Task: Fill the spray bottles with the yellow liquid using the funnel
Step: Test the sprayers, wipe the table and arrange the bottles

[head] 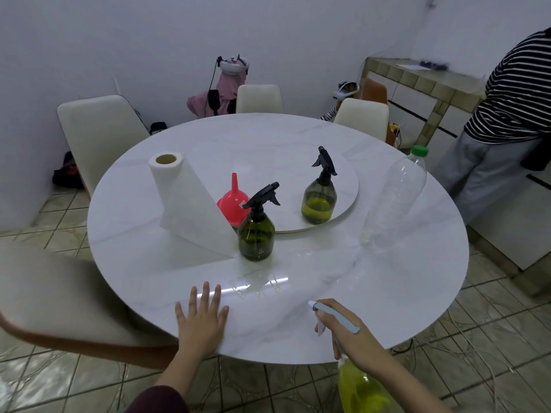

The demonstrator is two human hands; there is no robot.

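Two dark spray bottles stand upright on the round white surface (387, 293), the near one (256, 231) just beside the red funnel (232, 201), whose spout points up, the far one (319, 195) on the turntable (343, 186). A third spray bottle (357, 380) of yellow liquid is gripped by the right hand (343, 326) over the near edge, nozzle pointed inward. The left hand (202, 317) is laid flat, fingers spread, at that edge.

Left hand (202, 320) flat, fingers spread; right hand (347, 329) curled, gripping.
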